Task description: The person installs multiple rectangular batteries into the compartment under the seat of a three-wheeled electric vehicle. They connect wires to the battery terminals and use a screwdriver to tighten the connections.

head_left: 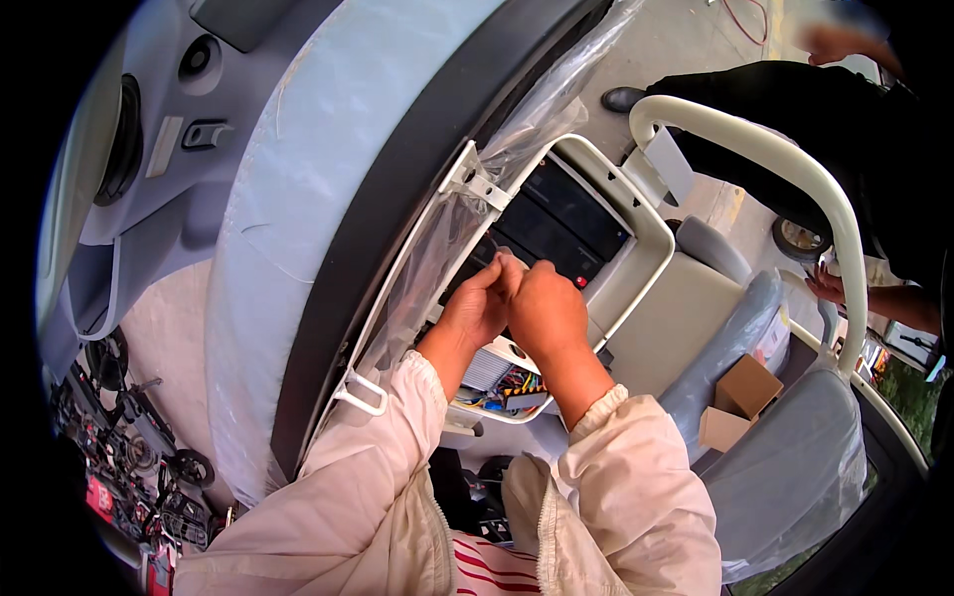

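My left hand [475, 306] and my right hand [547, 310] meet with fingertips pinched together. Whatever lies between the fingers is hidden or too small to name. Both hands hover over a cream-framed compartment [651, 260] that holds several black batteries [566, 209] set side by side. A red terminal cap [581, 282] shows on one battery, just right of my right hand. Below my wrists, in the lower part of the compartment, sit a finned silver box [485, 372] and a bundle of coloured wires [519, 383].
A plastic-wrapped dark seat edge [397, 189] tilts up at left, with a metal bracket [475, 181] beside the compartment. At right are a curved cream rail [775, 134], a wrapped grey seat [795, 457] and cardboard boxes [745, 387]. Another person [775, 109] stands beyond the rail.
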Motion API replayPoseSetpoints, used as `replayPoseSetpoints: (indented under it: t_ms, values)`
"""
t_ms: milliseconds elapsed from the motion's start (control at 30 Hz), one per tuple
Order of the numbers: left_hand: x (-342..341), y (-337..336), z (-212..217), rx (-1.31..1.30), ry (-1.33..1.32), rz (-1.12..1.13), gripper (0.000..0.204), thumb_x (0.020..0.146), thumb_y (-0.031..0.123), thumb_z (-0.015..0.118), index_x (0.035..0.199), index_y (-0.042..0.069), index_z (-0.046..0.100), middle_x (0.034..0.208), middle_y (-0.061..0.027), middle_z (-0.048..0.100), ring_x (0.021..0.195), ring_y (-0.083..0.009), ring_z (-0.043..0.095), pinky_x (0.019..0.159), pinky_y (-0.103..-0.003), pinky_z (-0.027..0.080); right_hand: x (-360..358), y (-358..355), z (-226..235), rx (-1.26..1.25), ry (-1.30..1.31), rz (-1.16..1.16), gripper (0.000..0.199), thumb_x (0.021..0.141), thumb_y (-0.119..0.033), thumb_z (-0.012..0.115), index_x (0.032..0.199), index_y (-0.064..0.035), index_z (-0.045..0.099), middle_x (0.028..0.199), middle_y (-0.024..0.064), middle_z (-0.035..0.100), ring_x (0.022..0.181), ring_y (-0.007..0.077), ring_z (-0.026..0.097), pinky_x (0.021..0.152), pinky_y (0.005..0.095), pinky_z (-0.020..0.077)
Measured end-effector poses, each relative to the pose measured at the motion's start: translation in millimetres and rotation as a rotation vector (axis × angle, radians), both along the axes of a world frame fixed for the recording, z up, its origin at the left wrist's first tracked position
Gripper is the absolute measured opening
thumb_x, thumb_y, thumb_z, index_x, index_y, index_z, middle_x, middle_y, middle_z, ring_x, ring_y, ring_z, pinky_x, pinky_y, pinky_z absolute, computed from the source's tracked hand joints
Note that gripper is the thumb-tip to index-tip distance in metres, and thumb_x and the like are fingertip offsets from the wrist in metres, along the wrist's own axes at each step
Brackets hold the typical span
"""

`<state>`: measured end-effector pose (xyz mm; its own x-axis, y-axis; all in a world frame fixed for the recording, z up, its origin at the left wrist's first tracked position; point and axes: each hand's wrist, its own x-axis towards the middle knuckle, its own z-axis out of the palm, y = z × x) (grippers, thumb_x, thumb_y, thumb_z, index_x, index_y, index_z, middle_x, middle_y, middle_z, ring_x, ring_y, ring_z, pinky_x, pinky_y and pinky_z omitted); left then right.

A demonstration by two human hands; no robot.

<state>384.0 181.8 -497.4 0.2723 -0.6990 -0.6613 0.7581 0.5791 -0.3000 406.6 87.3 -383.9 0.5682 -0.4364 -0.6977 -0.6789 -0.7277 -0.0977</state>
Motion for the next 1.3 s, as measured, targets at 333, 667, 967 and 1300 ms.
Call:
replayPoseSetpoints:
  t_ms: [333, 667, 967, 1300]
  values:
    - [5.4, -7.7, 16.7, 0.106, -0.021, -0.104, 0.03, 0.101, 0.042, 0.054, 0.107, 0.013, 0.064, 0.105, -0.0016, 0.066, 0.104, -0.014, 0.062, 0.096, -0.033, 0.048, -12.4, -11.3, -20.6, 0.095, -0.227, 0.052, 0.035, 0.097, -0.034, 0.056, 0.098, 0.0015, 0.054, 0.078, 0.024, 0.066, 0.077, 0.0362, 0.07, 0.066, 0.0423, 0.0579]
    - [6.1, -7.0, 10.2, 0.129, 0.054, -0.157, 0.029, 0.103, 0.039, 0.05, 0.101, 0.014, 0.064, 0.099, -0.0013, 0.066, 0.095, -0.0167, 0.063, 0.093, -0.035, 0.049, -18.1, -18.1, -30.5, 0.149, -0.084, -0.125, 0.041, 0.101, -0.036, 0.049, 0.111, 0.0034, 0.052, 0.071, 0.0265, 0.066, 0.065, 0.0391, 0.067, 0.057, 0.0471, 0.0562]
    - [-0.7, -3.3, 0.8, 0.115, 0.036, -0.114, 0.021, 0.1, 0.032, 0.057, 0.108, 0.015, 0.067, 0.107, -0.0012, 0.071, 0.107, -0.0127, 0.064, 0.096, -0.031, 0.047, -2.3, -8.9, -20.9, 0.103, -0.189, -0.198, 0.044, 0.099, -0.038, 0.051, 0.094, 0.0054, 0.057, 0.087, 0.0321, 0.065, 0.082, 0.0436, 0.066, 0.069, 0.0483, 0.0544]
    - [-1.1, -3.5, -1.6, 0.13, 0.051, -0.121, 0.025, 0.102, 0.034, 0.052, 0.108, 0.013, 0.064, 0.108, -0.0029, 0.068, 0.103, -0.017, 0.064, 0.093, -0.033, 0.05, 0.3, -8.3, -16.4, 0.236, -0.007, -0.406, 0.034, 0.094, -0.033, 0.061, 0.097, -0.0004, 0.052, 0.064, 0.0212, 0.063, 0.055, 0.0329, 0.066, 0.046, 0.0427, 0.0533]
